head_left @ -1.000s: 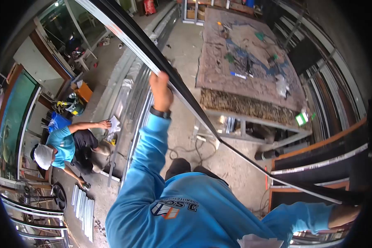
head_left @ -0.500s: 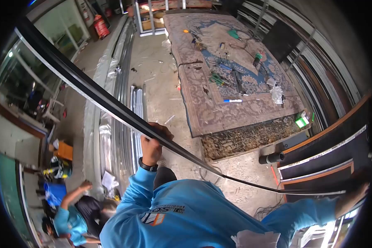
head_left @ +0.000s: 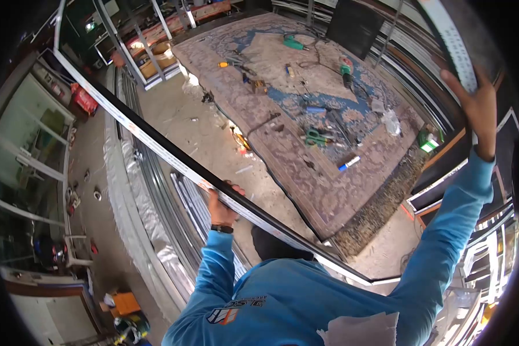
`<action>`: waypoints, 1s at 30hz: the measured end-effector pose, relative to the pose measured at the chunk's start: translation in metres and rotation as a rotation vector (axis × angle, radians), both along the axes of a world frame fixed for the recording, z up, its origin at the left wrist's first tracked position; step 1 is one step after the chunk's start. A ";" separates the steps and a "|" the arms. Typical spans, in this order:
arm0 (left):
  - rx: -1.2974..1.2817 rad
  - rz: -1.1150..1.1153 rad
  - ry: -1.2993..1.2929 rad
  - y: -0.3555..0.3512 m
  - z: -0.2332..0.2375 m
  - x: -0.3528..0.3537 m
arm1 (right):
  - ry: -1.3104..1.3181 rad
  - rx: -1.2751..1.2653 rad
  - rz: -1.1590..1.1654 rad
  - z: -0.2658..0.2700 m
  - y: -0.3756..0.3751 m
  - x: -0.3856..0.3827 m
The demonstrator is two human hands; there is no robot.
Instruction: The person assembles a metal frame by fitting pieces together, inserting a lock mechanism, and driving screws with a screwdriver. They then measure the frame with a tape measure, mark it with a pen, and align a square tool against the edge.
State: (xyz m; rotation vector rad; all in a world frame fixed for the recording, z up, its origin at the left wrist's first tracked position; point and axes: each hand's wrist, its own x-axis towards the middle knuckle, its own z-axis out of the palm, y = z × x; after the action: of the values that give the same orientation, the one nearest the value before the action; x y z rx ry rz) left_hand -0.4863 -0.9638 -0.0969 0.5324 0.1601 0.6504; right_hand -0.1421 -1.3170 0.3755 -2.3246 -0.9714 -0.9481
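My left hand [head_left: 225, 207] is wrapped around the lower bar of a large black metal frame [head_left: 155, 147] with white printed protective tape along its edge. This bar slants across the view from a corner at upper left to another corner near my waist. At upper right, my right hand [head_left: 480, 109] grips another taped bar [head_left: 452, 43] that seems to belong to the same frame. Its fingers are partly hidden behind the bar. The frame is raised off the floor in front of me, and its far side runs out of view.
Beyond the frame stands a carpet-covered worktable [head_left: 352, 202] holding a green power tool [head_left: 294, 42], a drill [head_left: 346, 72], green-handled scissors [head_left: 315, 137] and a marker [head_left: 349, 163]. Wrapped metal profiles [head_left: 127, 202] lie along the floor at left, near glass doors [head_left: 26, 167]. Dark panels [head_left: 444, 184] lean at right.
My right hand has risen from the lower right to the upper right, and the frame has tilted so its corners show. My view has turned; a co-worker at lower left has left it.
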 end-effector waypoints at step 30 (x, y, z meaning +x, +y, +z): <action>-0.674 -0.849 0.494 0.624 -0.061 0.308 | 0.662 -0.384 -0.653 -0.424 0.660 0.524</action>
State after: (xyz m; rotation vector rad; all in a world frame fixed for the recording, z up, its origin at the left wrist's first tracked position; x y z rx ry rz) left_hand -0.1786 -0.3401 -0.1579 0.0599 0.5566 -0.3821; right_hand 0.3817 -0.6567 -0.0487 -3.0483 -0.1134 -0.1191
